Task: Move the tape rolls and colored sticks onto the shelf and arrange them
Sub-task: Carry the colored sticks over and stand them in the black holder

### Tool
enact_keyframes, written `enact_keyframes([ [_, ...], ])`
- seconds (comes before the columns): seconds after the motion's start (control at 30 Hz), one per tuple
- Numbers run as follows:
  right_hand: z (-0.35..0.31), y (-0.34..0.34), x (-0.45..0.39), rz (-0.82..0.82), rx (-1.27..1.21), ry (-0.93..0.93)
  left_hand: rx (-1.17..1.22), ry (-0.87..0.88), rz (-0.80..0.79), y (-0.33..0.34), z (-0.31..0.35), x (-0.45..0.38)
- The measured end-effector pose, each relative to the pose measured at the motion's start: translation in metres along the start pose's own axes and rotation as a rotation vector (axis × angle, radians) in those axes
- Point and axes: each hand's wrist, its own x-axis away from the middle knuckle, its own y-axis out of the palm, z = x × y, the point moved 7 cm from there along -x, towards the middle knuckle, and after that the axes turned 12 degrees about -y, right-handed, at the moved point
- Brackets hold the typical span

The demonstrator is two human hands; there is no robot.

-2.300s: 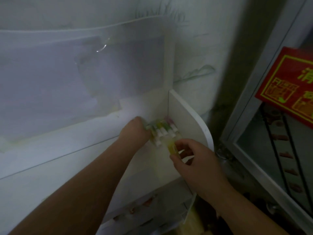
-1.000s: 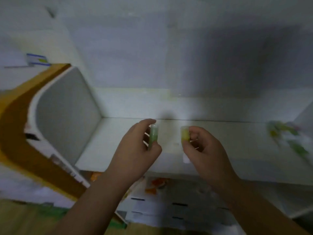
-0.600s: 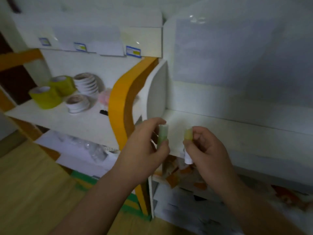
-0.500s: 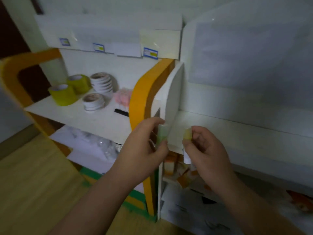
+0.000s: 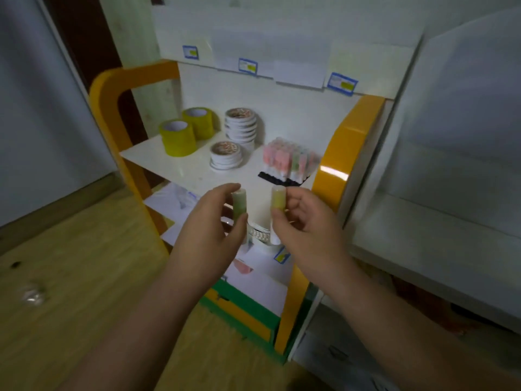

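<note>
My left hand [image 5: 210, 221] grips a green stick [image 5: 239, 204] upright, and my right hand [image 5: 306, 221] grips a yellow stick [image 5: 278, 199] upright beside it. Both hover just in front of the white shelf [image 5: 197, 170] of an orange-framed rack. On that shelf stand two yellow tape rolls [image 5: 177, 137], a tall stack of white tape rolls [image 5: 241, 125], a shorter stack [image 5: 225, 154] in front of it, and a black tray of pink and green sticks [image 5: 287, 160] at the right.
The rack's orange side panel [image 5: 346, 153] stands right of the sticks, with a white shelf unit [image 5: 439, 221] beyond it. Price labels [image 5: 247, 65] line the board above. Lower rack levels hold papers. Wooden floor [image 5: 70, 277] lies to the left.
I have turned left from the white unit's right end, where several sticks lay, to the orange rack, carrying one stick in each hand. The tape rolls and stick tray have come into view.
</note>
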Motion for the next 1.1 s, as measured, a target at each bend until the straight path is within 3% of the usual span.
enact_keyframes([
  [0.3, 0.021, 0.056, -0.056, 0.031, 0.119, -0.145, -0.002, -0.077, 0.086, -0.036, -0.047, -0.062],
  [0.63, 0.062, 0.080, -0.134, 0.156, -0.005, -0.040, 0.041, 0.034, 0.067, -0.041, -0.065, -0.165],
  [0.97, 0.098, 0.059, -0.153, 0.381, 0.244, 0.074, 0.223, 0.183, -0.098, 0.001, -0.069, -0.255],
  [1.1, 0.099, 0.045, -0.149, 0.514, 0.350, 0.089, 0.227, 0.243, -0.264, 0.037, -0.061, -0.280],
])
